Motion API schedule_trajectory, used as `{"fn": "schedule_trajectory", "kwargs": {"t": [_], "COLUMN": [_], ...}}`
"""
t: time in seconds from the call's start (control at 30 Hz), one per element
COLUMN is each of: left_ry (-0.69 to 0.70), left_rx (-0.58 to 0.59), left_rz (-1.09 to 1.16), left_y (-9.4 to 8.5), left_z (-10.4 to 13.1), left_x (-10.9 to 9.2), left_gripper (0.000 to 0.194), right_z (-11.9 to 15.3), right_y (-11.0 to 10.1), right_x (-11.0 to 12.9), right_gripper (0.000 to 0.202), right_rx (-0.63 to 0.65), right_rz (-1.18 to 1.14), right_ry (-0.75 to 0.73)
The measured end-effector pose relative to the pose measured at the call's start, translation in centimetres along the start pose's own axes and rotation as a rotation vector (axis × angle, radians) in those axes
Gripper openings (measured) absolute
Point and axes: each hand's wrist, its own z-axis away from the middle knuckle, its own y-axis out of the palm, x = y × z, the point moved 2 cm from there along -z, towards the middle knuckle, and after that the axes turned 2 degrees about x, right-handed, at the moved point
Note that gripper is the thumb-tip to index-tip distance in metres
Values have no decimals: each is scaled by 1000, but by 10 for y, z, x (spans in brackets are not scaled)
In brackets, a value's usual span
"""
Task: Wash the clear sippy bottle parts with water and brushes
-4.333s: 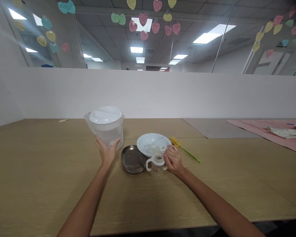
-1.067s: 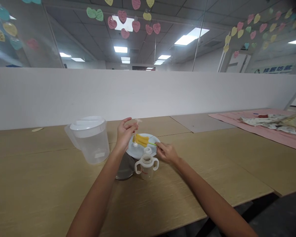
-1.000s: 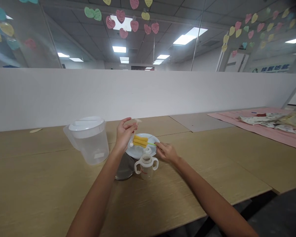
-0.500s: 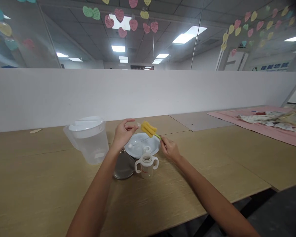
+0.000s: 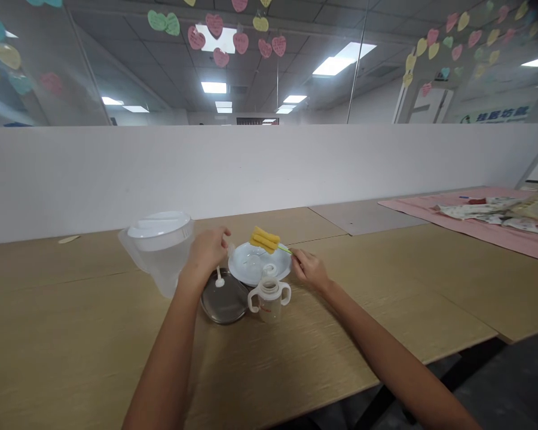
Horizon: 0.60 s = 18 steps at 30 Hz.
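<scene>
My right hand (image 5: pixel 311 269) is closed round the thin green handle of a yellow sponge bottle brush (image 5: pixel 264 240), whose head is above a white bowl (image 5: pixel 237 269). My left hand (image 5: pixel 208 251) pinches a clear drinking straw with a weighted white end (image 5: pixel 219 280); it hangs over a round metal tray (image 5: pixel 224 303). Part of the straw is hidden behind the fingers. In front of the bowl stands a clear baby bottle (image 5: pixel 269 301), uncapped, with two white handles. Clear and white pieces (image 5: pixel 269 270) are in the bowl.
At left stands a translucent lidded pitcher (image 5: pixel 161 251), partly behind my left hand. A small flat wooden piece (image 5: pixel 69 239) lies behind it. Far right, a pink cloth (image 5: pixel 430 214) carries packets (image 5: pixel 470 212). A white wall (image 5: pixel 269 167) bounds the table's back.
My left hand has moved left and down, away from the brush, carrying the straw over the metal tray. The brush head has shifted slightly left and tilted flatter.
</scene>
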Motion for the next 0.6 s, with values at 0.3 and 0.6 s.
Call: {"fn": "schedule_trajectory", "kwargs": {"t": [0.3, 0.6], "left_ry": [-177, -87], "left_rx": [588, 529], "left_rz": [-169, -197], "left_y": [40, 40], "left_z": [-3, -6], "left_x": [16, 12], "left_gripper": [14, 22], "right_z": [-1, 0], "right_y": [-1, 0], "right_x": [2, 0], "right_gripper": [26, 25], "right_rx": [22, 39], "right_rz": [17, 14], "right_ry": [11, 33]}}
